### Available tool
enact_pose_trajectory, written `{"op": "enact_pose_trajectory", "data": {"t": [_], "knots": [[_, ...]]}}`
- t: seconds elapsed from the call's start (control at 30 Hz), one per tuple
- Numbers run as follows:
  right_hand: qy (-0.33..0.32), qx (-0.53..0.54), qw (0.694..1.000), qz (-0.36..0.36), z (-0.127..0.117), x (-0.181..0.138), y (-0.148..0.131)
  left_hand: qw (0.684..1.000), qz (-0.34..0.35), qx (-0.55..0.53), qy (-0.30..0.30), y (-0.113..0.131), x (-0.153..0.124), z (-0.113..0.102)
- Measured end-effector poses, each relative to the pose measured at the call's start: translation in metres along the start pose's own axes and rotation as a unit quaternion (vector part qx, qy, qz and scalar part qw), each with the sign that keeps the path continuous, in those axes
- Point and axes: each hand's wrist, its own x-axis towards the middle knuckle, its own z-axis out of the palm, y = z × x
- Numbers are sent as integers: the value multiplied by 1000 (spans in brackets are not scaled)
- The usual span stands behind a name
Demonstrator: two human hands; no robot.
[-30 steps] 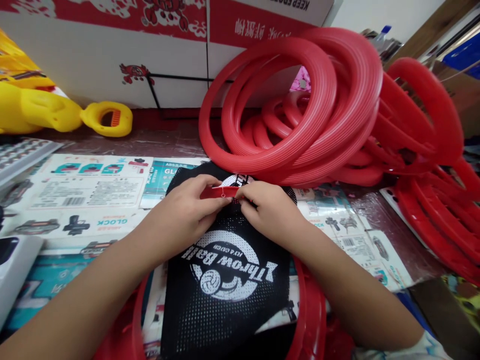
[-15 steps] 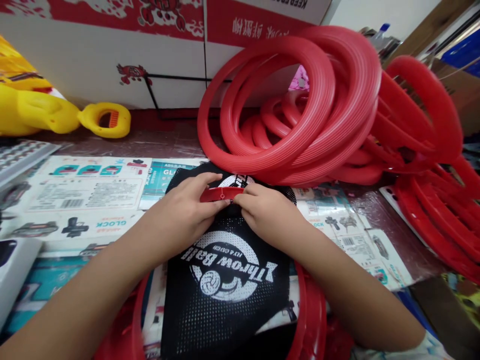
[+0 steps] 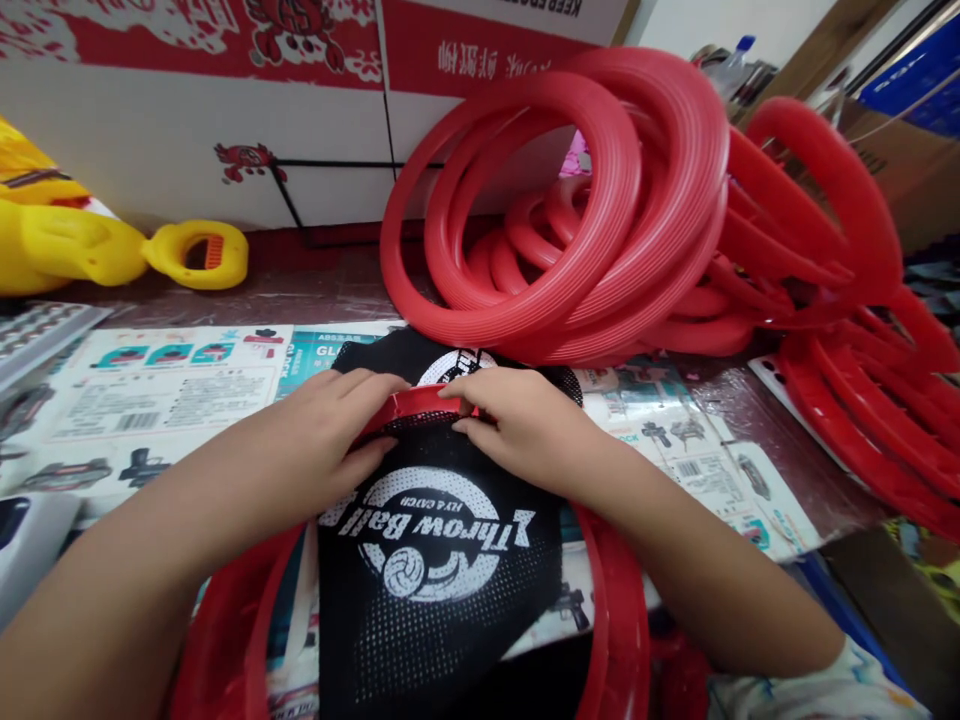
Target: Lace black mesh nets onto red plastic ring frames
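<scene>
Black mesh fabric (image 3: 450,630) printed "Throw Ball" in white lies draped through and over a red plastic ring (image 3: 619,620). The ring's far edge shows between my hands, with the mesh folded around it. My left hand (image 3: 352,420) pinches this edge on the left, thumb below and fingers on top. On the right, my right hand (image 3: 510,420) grips the same edge between thumb and fingers. The near part of the ring runs out of the bottom of the view.
Behind my hands lean several stacked red rings (image 3: 517,320), with more red plastic parts (image 3: 862,400) to the right. A white and red carton (image 3: 172,130) stands at the back. Yellow plastic pieces (image 3: 199,255) lie at the left. Printed card sheets (image 3: 165,390) cover the table.
My left hand has slid left along the ring's edge, so more red shows between my hands. My right hand has shifted slightly, its fingers curling more over the edge. The view has moved a little.
</scene>
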Motion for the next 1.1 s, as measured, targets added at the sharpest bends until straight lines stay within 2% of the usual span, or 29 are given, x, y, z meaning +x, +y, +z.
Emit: {"op": "enact_pose_trajectory", "data": {"t": [0.13, 0.27, 0.47, 0.97, 1.1], "knots": [[13, 53, 998, -30, 4, 0, 2, 999, 22, 8, 33, 12, 2, -3], [54, 87, 995, -19, 4, 0, 5, 995, 74, -44, 52, 22, 7, -1], [61, 102, 993, -3, 2, 2, 8, 990, 123, -27, 63, 20, 9, 9], [50, 95, 994, 9, 2, 3, 7, 989, 132, -15, 71, 14, 10, 15], [45, 85, 995, 15, 2, 3, 6, 992, 101, -18, 69, 18, 8, 16]]}}
